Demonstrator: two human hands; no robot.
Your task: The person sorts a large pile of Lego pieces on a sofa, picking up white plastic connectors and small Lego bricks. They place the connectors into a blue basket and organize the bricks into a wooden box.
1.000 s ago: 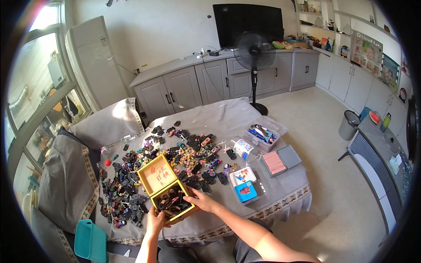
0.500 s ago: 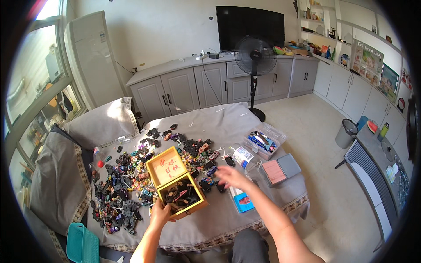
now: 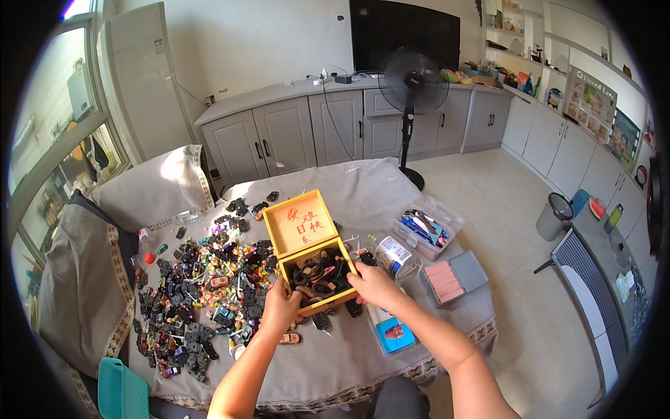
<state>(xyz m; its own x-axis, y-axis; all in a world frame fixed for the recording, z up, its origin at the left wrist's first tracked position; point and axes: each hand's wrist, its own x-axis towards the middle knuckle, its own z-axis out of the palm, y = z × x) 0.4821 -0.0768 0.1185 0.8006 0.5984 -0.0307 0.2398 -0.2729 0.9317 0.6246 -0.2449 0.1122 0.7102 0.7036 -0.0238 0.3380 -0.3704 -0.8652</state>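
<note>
A yellow wooden box (image 3: 317,305) is held over the near middle of the cloth-covered surface, its hinged lid (image 3: 300,222) standing up with red handwriting inside. Dark brown and black banded items (image 3: 321,274), some looped, lie jumbled in it; their exact kind is hard to make out. My left hand (image 3: 280,307) grips the box's left front corner. On its right side my right hand (image 3: 372,285) has closed around the edge. Left of the box spreads a big heap of small toy cars (image 3: 188,328), mixed with small colourful pieces (image 3: 223,272).
At the right lie a clear case of pens (image 3: 427,230), a clear plastic jar (image 3: 394,255), a box of pink cards (image 3: 444,281) and a blue flat pack (image 3: 395,336). A teal basket (image 3: 124,391) stands lower left. Behind are a standing fan (image 3: 412,105) and grey cabinets (image 3: 286,136).
My right hand has come from beside the box to grip its right side. The box has shifted right and turned to face me more squarely. The view has moved slightly.
</note>
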